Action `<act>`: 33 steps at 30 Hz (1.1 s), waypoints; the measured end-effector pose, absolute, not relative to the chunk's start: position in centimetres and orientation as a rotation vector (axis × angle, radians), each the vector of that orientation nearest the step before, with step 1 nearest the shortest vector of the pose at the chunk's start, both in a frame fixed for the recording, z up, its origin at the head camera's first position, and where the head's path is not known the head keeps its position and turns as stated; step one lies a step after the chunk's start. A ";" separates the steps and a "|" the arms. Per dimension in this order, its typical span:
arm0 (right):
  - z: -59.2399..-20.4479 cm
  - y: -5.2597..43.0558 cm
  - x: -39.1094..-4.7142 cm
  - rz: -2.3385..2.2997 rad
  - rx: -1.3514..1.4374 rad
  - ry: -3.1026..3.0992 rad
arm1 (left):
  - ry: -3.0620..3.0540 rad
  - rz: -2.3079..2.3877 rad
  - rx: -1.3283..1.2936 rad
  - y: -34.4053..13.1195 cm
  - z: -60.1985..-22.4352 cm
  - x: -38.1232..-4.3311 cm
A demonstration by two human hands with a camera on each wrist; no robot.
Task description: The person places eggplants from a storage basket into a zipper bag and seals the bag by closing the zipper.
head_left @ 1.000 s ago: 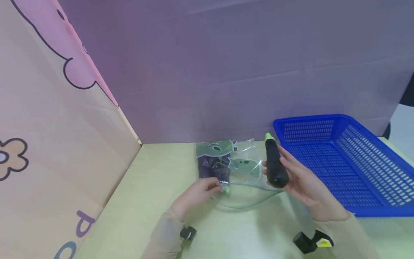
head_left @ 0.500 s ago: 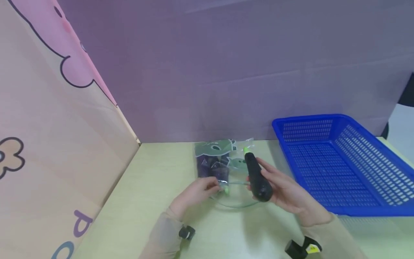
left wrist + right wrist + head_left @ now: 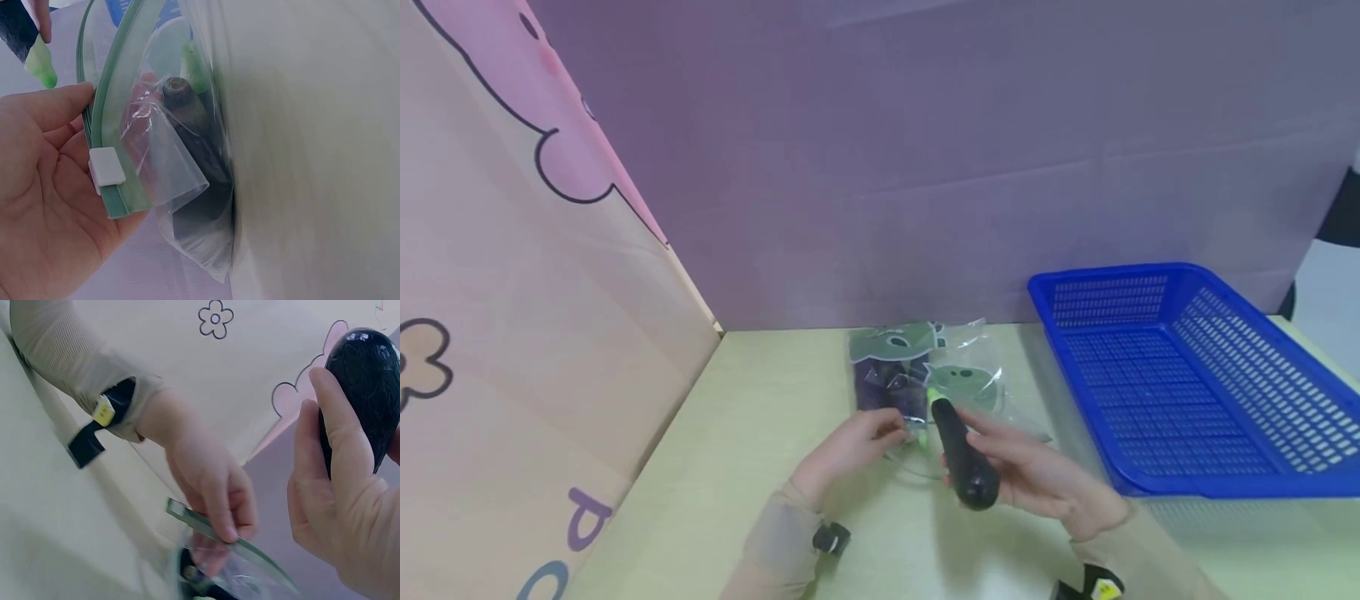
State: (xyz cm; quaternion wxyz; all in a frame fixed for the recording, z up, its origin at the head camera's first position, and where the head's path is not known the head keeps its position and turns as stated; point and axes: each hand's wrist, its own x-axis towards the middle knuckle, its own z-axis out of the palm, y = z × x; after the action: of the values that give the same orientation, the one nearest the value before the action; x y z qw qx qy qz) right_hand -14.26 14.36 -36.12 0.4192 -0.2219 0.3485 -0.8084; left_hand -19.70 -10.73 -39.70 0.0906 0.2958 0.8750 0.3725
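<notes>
A clear zip bag (image 3: 966,382) with green printing lies on the table, its mouth edged by a green zip strip (image 3: 119,94) with a white slider (image 3: 106,167). My left hand (image 3: 853,446) pinches one side of that mouth, which stands apart in the left wrist view. Dark eggplants show through the film, one (image 3: 199,150) near a light green tip. In my right hand (image 3: 1037,475) I hold another dark eggplant (image 3: 966,458) with a light green end, its tip pointing toward the bag, above the table. The far side of the right fingers is hidden behind it.
A blue mesh basket (image 3: 1157,400) stands on the right of the pale table (image 3: 760,400). A purple-grey wall panel (image 3: 880,167) rises behind, and a printed panel (image 3: 550,333) closes off the left side.
My right hand has carried the eggplant left and nearer to me, from beside the basket to the bag's mouth. The left hand keeps its pinch on the bag's edge, almost unmoved.
</notes>
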 end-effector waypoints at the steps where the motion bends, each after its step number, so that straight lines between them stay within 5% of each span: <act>1: -36.2 14.2 -14.2 -2.016 -0.560 0.859 | 2.602 1.108 0.886 -10.7 -39.7 -19.7; 33: -37.9 14.2 -13.8 -1.745 -0.511 0.908 | 2.630 1.083 0.877 -10.7 -39.6 -19.7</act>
State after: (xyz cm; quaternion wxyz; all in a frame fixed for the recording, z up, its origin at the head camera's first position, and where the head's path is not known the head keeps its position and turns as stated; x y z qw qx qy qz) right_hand -13.80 14.15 -37.87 0.5269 -0.2137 0.3797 -0.7298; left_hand -19.68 -10.75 -39.57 0.0823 0.2936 0.8807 0.3625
